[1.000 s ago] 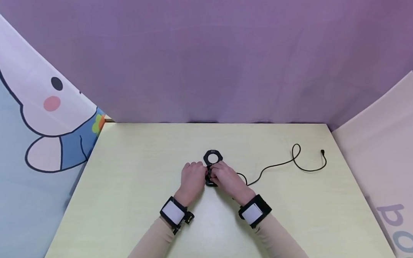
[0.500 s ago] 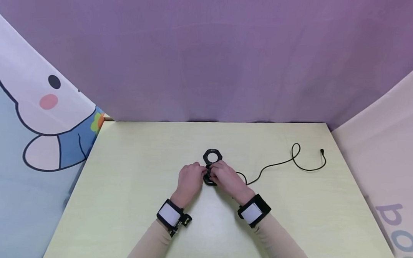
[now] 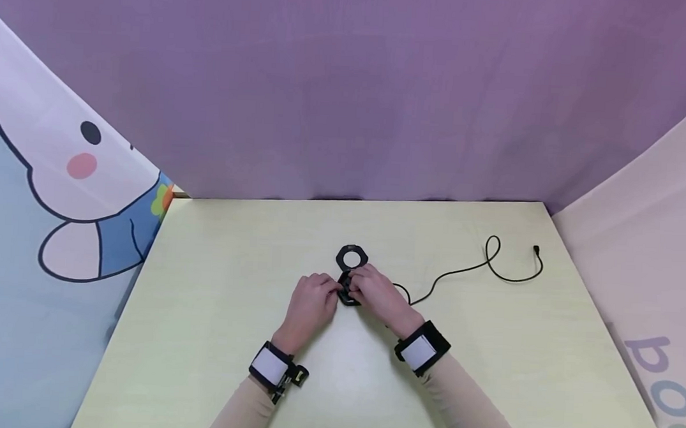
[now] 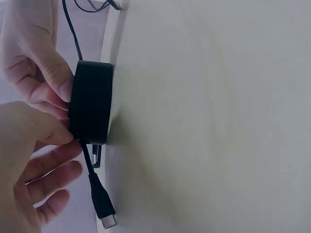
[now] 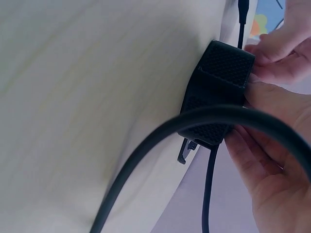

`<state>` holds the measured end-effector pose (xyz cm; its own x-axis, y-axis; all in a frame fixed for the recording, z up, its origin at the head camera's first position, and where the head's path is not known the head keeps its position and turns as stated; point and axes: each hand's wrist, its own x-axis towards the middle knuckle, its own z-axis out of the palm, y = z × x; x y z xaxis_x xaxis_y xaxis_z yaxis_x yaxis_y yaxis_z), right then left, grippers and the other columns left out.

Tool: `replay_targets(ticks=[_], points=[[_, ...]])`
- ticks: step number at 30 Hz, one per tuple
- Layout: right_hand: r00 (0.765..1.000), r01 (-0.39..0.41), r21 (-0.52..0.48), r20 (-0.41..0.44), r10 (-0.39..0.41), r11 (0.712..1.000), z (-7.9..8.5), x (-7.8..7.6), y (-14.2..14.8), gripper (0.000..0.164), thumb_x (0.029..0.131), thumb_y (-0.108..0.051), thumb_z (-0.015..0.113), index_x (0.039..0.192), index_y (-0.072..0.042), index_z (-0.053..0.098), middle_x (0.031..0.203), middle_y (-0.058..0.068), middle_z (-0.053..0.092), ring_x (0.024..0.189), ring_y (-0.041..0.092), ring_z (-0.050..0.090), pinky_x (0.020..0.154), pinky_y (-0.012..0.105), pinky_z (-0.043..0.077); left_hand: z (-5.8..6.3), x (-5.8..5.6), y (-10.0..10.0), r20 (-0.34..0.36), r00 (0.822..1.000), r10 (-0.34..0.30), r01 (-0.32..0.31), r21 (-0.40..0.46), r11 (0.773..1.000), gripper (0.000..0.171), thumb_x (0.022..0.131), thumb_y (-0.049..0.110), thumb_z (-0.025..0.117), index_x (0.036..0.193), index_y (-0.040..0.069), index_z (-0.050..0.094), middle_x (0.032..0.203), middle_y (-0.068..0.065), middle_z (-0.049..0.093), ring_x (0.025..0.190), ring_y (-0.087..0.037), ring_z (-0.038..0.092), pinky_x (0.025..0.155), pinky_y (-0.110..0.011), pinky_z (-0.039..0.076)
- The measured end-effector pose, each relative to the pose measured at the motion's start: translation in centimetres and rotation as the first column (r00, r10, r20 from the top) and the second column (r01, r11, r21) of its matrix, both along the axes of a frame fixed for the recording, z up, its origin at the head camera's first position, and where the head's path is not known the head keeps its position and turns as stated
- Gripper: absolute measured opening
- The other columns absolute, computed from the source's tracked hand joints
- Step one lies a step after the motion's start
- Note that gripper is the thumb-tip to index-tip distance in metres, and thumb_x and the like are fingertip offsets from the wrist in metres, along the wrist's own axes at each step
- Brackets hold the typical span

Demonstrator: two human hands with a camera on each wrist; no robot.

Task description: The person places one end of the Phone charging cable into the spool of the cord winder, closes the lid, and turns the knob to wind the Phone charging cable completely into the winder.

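Blk case (image 4: 91, 103) is grasped by the R hand (image 3: 375, 296), w/ thumb laid along its edge & the other fingers tucked behind. The case's opposite corner is met by thumb & index of the L hand (image 3: 310, 305), brought close together right where the cable (image 3: 461, 270) comes out; whether case or cable is nipped there can't be told, as the contact is hidden. The remaining L fingers are left bent & spread apart, touching nothing.

The case is held approx. mid-tbl, w/ its underside apparently set on the tabletop (image 3: 232, 247). Just past it, on the far side, a blk octagonal ring (image 3: 364, 259) is seen lying flat, its round opening showing pale tabletop. A short cable end w/ metal-tipped plug (image 4: 108, 222) is left hanging out by the L fingers.

From the R side the cable is led across the tbl in a wavy line, w/ one loop, & is ended by a second connector (image 3: 536, 250) nr the far R corner. Both wrists are banded w/ blk straps (image 3: 420, 351), over beige sleeves (image 3: 467, 398). The tbl is backed by purple cloth (image 3: 347, 112); at L, a cartoon-printed panel (image 3: 51, 188) is seen.
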<state>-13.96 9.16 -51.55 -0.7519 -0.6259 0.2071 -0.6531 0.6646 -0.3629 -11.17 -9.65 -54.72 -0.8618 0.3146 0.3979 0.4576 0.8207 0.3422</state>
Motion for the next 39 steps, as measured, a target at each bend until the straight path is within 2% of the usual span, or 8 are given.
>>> replay_targets(ticks=[8,16,19,28,33,39], points=[[1.000,0.010,-0.008,0.025,-0.010,1.000,-0.25,0.22,0.07,0.010,0.088,-0.007,0.081,0.082,-0.009,0.073,0.114,0.009,0.073,0.111,0.025,0.063,0.096,0.035,0.055,-0.24,0.45,0.14,-0.019,1.000,0.000,0.000,0.024,1.000,0.014,0.087,0.003,0.071,0.097,0.007,0.080,0.092,-0.005,0.077,0.082,-0.023,0.071,0.071,-0.035,0.052],[0.999,0.014,-0.004,0.041,-0.014,1.000,-0.30,0.22,0.04,0.008,0.088,-0.007,0.080,0.084,-0.007,0.074,0.118,0.013,0.073,0.113,0.027,0.063,0.096,0.036,0.055,0.04,0.77,0.33,-0.025,0.999,-0.031,0.027,-0.132,0.991,0.015,0.088,0.008,0.074,0.101,0.007,0.082,0.093,-0.005,0.074,0.083,-0.023,0.067,0.074,-0.036,0.049],[0.999,0.015,-0.004,0.039,-0.015,1.000,-0.11,0.25,-0.04,0.008,0.088,-0.007,0.081,0.083,-0.007,0.074,0.118,0.013,0.073,0.112,0.027,0.064,0.095,0.036,0.055,0.09,0.84,0.40,-0.018,0.999,-0.029,0.026,-0.158,0.987,0.015,0.088,0.008,0.074,0.101,0.006,0.081,0.092,-0.005,0.073,0.083,-0.023,0.066,0.075,-0.036,0.048],[0.998,0.030,0.003,0.053,-0.030,1.000,0.03,0.32,-0.03,0.008,0.089,-0.007,0.080,0.084,-0.008,0.074,0.119,0.013,0.072,0.113,0.028,0.064,0.096,0.037,0.055,0.01,0.94,0.59,-0.024,0.999,-0.023,0.020,-0.114,0.993,0.018,0.087,0.011,0.071,0.100,0.004,0.081,0.090,-0.005,0.072,0.081,-0.024,0.067,0.073,-0.036,0.050],[0.999,0.027,0.007,0.047,-0.027,1.000,0.09,0.32,0.02,0.009,0.088,-0.007,0.080,0.083,-0.008,0.073,0.118,0.013,0.073,0.112,0.028,0.063,0.095,0.036,0.055,0.11,1.04,0.61,-0.017,1.000,-0.020,0.017,-0.145,0.989,0.020,0.086,0.023,0.073,0.094,0.006,0.080,0.089,-0.006,0.071,0.080,-0.024,0.066,0.074,-0.038,0.050],[0.997,0.033,-0.004,0.072,-0.032,0.999,0.08,0.25,-0.05,0.009,0.089,-0.007,0.080,0.082,-0.008,0.073,0.119,0.013,0.072,0.112,0.027,0.063,0.096,0.037,0.055,0.31,1.06,0.61,0.019,1.000,0.007,-0.003,-0.202,0.979,0.038,0.085,0.043,0.076,0.100,0.008,0.080,0.101,-0.007,0.070,0.092,-0.025,0.066,0.082,-0.041,0.049]])
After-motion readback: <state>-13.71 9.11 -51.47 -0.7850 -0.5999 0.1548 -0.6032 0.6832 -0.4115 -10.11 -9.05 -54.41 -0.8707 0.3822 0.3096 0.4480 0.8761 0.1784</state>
